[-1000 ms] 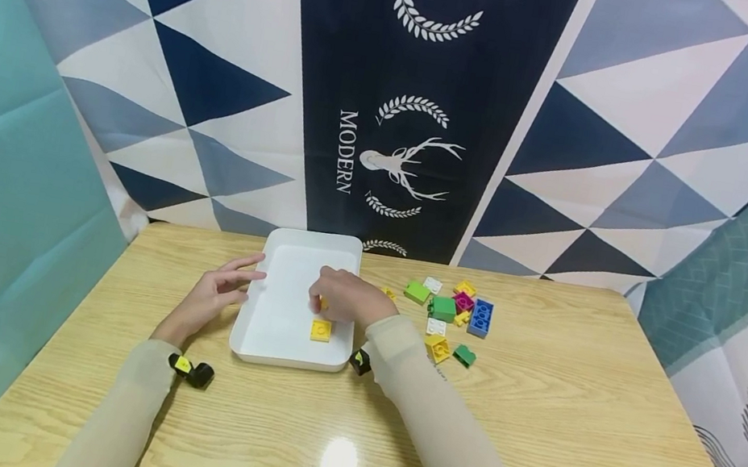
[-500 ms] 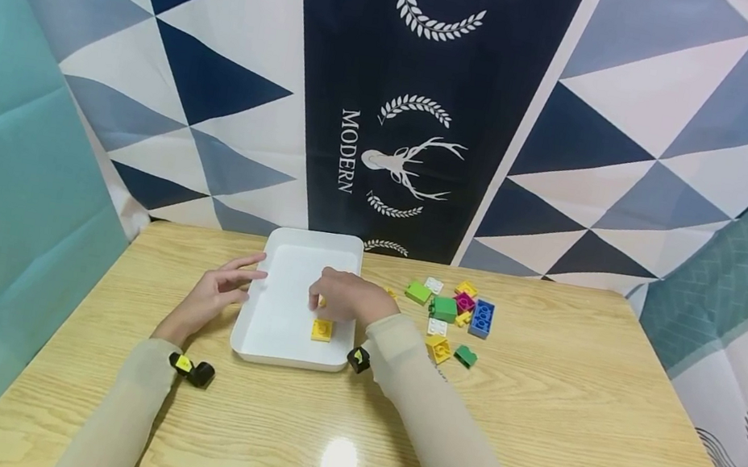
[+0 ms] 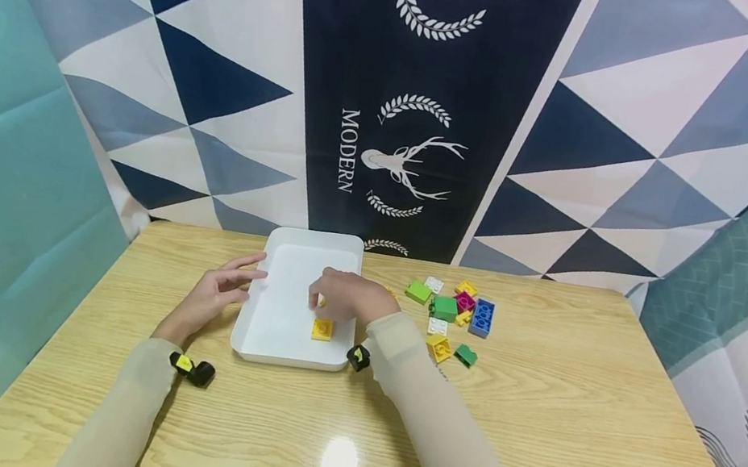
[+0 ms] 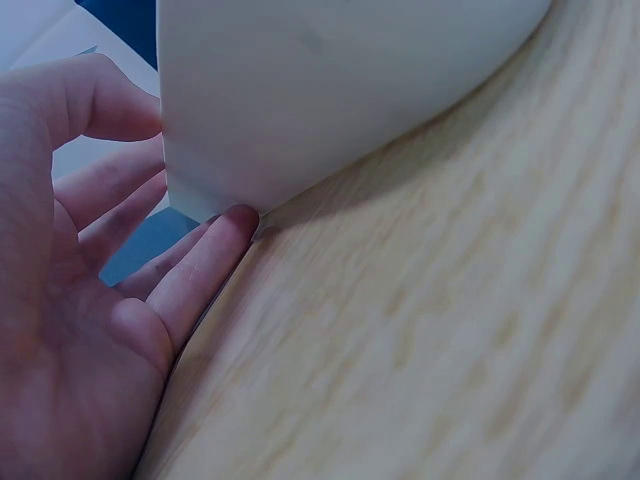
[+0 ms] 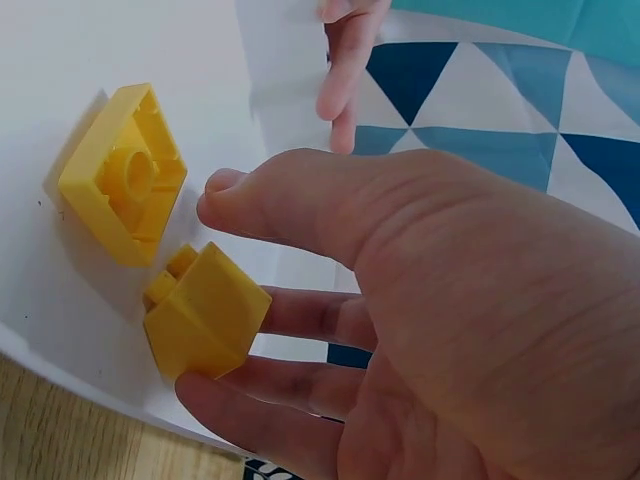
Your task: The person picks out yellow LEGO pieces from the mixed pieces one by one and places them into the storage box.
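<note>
A shallow white tray (image 3: 277,336) stands on the wooden table. My left hand (image 3: 213,298) is at its left side, fingers spread, with fingertips at the wall. In the left wrist view, the thumb meets the tray's edge. My right hand (image 3: 345,294) reaches down inside the tray. Between its thumb and fingers is a yellow sloped toy brick (image 5: 210,310) with studs facing sideways; the fingers touch it while the thumb (image 5: 225,195) stands apart from it. Beside this lies a square yellow brick (image 5: 125,175), hollow underside showing. From above, the hand mostly covers the sloped brick.
Right of the tray, loose toy bricks lie scattered: a blue one (image 3: 481,318), a green one (image 3: 443,308), a lime one (image 3: 418,293), a magenta one (image 3: 463,302), a dark green one (image 3: 465,356) and several yellow and white ones. A patterned cloth hangs behind the table (image 3: 535,422).
Both hands stay almost where they were. Slightly less yellow shows beneath my right hand than a second ago.
</note>
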A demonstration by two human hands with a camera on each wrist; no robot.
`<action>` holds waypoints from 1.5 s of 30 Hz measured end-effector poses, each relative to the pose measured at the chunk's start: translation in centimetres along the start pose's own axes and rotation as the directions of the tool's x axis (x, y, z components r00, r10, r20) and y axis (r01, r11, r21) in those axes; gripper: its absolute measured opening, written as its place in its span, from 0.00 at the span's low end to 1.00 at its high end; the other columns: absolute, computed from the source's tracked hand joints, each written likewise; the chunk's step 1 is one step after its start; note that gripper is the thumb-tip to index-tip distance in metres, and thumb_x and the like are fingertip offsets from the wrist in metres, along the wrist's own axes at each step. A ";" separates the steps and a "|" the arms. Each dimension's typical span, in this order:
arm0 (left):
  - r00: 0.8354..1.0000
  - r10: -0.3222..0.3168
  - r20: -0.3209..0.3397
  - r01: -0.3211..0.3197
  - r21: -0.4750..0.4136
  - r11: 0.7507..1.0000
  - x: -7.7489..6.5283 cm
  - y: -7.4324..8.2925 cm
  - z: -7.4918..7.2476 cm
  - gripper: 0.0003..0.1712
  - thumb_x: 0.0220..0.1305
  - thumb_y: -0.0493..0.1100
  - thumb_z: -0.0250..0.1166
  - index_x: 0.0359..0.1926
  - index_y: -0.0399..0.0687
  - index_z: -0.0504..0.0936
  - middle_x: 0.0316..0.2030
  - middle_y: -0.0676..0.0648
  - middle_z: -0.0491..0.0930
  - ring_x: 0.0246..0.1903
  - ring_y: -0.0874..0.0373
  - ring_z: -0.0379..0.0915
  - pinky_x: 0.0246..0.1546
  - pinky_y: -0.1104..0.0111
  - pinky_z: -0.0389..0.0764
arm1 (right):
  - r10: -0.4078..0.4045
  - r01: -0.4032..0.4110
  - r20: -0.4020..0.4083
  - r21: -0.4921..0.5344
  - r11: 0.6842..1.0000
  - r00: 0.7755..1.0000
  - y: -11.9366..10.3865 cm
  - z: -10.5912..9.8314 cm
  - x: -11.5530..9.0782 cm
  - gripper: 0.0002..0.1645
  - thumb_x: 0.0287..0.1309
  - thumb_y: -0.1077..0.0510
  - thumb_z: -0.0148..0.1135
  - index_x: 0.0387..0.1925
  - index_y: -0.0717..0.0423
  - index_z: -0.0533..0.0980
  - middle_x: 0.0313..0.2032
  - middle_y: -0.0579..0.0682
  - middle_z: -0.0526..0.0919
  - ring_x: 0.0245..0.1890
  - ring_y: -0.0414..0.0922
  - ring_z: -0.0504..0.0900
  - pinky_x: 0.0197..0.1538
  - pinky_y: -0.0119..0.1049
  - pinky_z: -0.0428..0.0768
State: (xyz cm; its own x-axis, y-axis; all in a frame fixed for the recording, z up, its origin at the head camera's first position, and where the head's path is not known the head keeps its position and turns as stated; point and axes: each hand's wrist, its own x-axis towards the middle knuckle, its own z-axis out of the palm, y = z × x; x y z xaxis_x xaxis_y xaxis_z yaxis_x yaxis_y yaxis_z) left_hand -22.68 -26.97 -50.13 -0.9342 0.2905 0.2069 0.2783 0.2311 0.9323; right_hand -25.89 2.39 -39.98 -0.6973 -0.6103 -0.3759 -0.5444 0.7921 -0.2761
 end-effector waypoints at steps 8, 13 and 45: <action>1.000 -0.003 0.003 0.003 -0.012 1.000 0.2 -0.1 0.0 0.25 0.76 0.26 0.61 0.71 0.25 0.81 0.87 0.31 0.61 0.90 0.32 0.49 0.73 0.90 0.69 | 0.002 -0.002 0.001 0.005 1.000 1.000 0.0 -0.1 0.0 0.12 0.80 0.54 0.65 0.57 0.44 0.89 0.59 0.51 0.81 0.51 0.49 0.80 0.57 0.42 0.83; 1.000 -0.007 0.003 0.007 -0.013 1.000 0.2 -0.1 -0.1 0.25 0.76 0.26 0.61 0.72 0.25 0.81 0.87 0.31 0.61 0.90 0.32 0.49 0.73 0.90 0.69 | 0.004 -0.004 0.000 0.005 1.000 1.000 0.0 -0.1 0.0 0.12 0.80 0.53 0.66 0.57 0.44 0.89 0.59 0.51 0.80 0.51 0.49 0.80 0.57 0.42 0.83; 1.000 -0.002 0.005 0.003 -0.020 1.000 0.1 0.0 0.0 0.25 0.77 0.26 0.60 0.71 0.24 0.80 0.87 0.29 0.60 0.89 0.31 0.49 0.72 0.90 0.70 | 0.001 -0.002 0.050 0.018 1.000 0.999 -0.7 -1.7 -1.6 0.18 0.82 0.51 0.66 0.65 0.47 0.85 0.73 0.54 0.80 0.64 0.52 0.78 0.77 0.53 0.81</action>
State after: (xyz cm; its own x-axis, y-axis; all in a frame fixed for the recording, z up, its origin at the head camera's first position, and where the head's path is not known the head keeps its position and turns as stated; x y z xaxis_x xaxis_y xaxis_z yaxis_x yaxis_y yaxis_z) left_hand -22.81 -26.95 -50.07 -0.9337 0.2950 0.2030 0.2714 0.2130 0.9386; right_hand -25.21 2.85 -37.65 -0.6736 -0.6084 -0.4196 -0.5351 0.7931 -0.2910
